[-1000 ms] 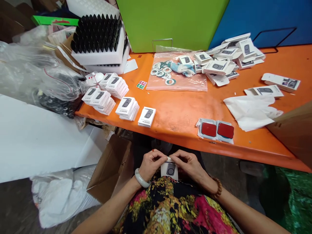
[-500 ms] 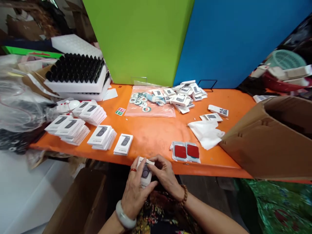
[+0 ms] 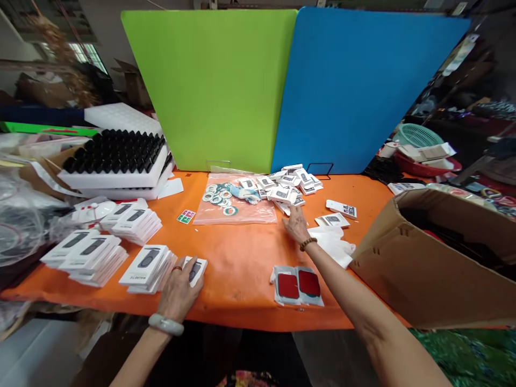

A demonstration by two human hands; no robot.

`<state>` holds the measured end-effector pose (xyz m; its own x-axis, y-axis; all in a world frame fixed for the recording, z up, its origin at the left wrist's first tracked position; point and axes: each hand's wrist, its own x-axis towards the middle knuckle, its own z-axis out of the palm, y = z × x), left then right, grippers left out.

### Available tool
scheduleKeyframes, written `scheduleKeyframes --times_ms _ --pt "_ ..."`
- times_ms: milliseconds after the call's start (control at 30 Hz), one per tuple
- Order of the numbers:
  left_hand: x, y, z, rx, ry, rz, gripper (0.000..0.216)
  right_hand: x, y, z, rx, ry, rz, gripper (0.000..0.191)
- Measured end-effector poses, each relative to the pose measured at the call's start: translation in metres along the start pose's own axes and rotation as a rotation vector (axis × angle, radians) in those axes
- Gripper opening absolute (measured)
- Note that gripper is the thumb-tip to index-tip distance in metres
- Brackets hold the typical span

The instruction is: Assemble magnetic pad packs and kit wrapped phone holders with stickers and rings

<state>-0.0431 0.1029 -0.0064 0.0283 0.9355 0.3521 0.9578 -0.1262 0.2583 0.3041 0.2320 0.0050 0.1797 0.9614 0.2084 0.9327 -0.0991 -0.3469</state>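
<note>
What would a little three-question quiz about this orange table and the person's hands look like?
1. True or false: the left hand rests on a small white carton with a dark oval print near the front edge of the orange table.
2. Which does the right hand reach toward? A) the loose pile of small white cartons B) the brown cardboard box C) the pair of red pads in clear wrap
3. Fill in: the clear plastic bag holds flat ______.

Key: 1 true; 2 A; 3 rings
</note>
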Motion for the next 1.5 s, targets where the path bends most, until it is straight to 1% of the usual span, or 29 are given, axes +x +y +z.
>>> scheduleKeyframes --times_ms 67,167,233,333,433,533,567,633,700,767,800,833,900,933,967,1000,1033,1067,1133,1167,1233,1300,1367,1433,1500 --pt "-0.001 -0.003 0.005 0.042 0.005 0.004 0.043 0.013 0.010 0.003 -0.046 -0.004 0.023 0.046" --pt "-0.003 -0.006 0.007 0.044 -0.016 0.010 0.043 0.024 0.020 0.007 -0.114 -0.028 0.012 0.043" --pt "-0.005 -0.006 0.004 0.011 -0.028 0.002 0.045 0.028 0.025 0.008 -0.139 -0.045 -0.011 0.037" --pt "-0.008 -0.002 -0.003 -0.079 0.009 -0.011 0.050 0.033 0.029 0.004 -0.153 -0.037 -0.051 0.033" --pt "-0.014 0.012 -0.012 -0.197 0.072 0.001 0.048 0.033 0.025 -0.009 -0.145 0.028 -0.089 0.034" --pt "-0.023 0.033 -0.021 -0.321 0.064 0.056 0.042 0.023 0.015 -0.030 -0.107 0.103 -0.135 0.034" --pt "-0.025 0.041 -0.024 -0.355 0.044 0.064 0.042 0.016 0.010 -0.039 -0.056 0.128 -0.165 0.034" --pt "-0.031 0.057 -0.029 -0.415 -0.008 0.047 0.047 -0.006 -0.002 -0.055 0.134 0.150 -0.248 0.031" --pt "-0.034 0.071 -0.035 -0.485 -0.073 0.019 0.055 -0.038 -0.018 -0.068 0.378 0.094 -0.327 0.028" --pt "-0.036 0.081 -0.041 -0.578 -0.166 -0.008 0.061 -0.079 -0.036 -0.075 0.562 -0.062 -0.377 0.023" --pt "-0.037 0.085 -0.044 -0.629 -0.235 -0.027 0.063 -0.100 -0.045 -0.077 0.634 -0.150 -0.405 0.021" --pt "-0.039 0.088 -0.046 -0.681 -0.332 -0.045 0.059 -0.121 -0.054 -0.077 0.701 -0.247 -0.432 0.019" --pt "-0.043 0.092 -0.048 -0.789 -0.593 -0.073 0.041 -0.153 -0.067 -0.075 0.807 -0.442 -0.468 0.020" --pt "-0.047 0.093 -0.047 -0.844 -0.723 -0.089 0.032 -0.164 -0.069 -0.073 0.839 -0.535 -0.476 0.020" --pt "-0.053 0.093 -0.046 -0.902 -0.823 -0.122 0.027 -0.170 -0.067 -0.071 0.852 -0.613 -0.476 0.020" --pt "-0.059 0.092 -0.044 -0.969 -0.886 -0.179 0.027 -0.171 -0.062 -0.068 0.841 -0.662 -0.468 0.020" --pt "-0.065 0.091 -0.041 -1.047 -0.914 -0.269 0.030 -0.169 -0.053 -0.066 0.800 -0.677 -0.459 0.022" --pt "-0.072 0.090 -0.039 -1.135 -0.919 -0.385 0.035 -0.163 -0.043 -0.064 0.727 -0.663 -0.449 0.027" --pt "-0.086 0.087 -0.035 -1.308 -0.926 -0.635 0.043 -0.148 -0.019 -0.061 0.491 -0.586 -0.424 0.047" --pt "-0.091 0.085 -0.033 -1.380 -0.931 -0.743 0.045 -0.141 -0.009 -0.059 0.357 -0.587 -0.405 0.054" --pt "-0.100 0.082 -0.032 -1.470 -0.927 -0.888 0.047 -0.131 0.006 -0.056 0.137 -0.640 -0.377 0.062" --pt "-0.104 0.082 -0.031 -1.511 -0.910 -0.952 0.048 -0.125 0.011 -0.052 0.027 -0.706 -0.375 0.063" --pt "-0.105 0.085 -0.031 -1.529 -0.904 -0.973 0.050 -0.122 0.010 -0.048 -0.009 -0.726 -0.392 0.063" --pt "-0.105 0.088 -0.032 -1.537 -0.912 -0.958 0.051 -0.118 0.008 -0.045 -0.003 -0.743 -0.401 0.063" --pt "-0.102 0.093 -0.033 -1.551 -0.916 -0.909 0.053 -0.113 0.007 -0.043 0.053 -0.773 -0.408 0.059"
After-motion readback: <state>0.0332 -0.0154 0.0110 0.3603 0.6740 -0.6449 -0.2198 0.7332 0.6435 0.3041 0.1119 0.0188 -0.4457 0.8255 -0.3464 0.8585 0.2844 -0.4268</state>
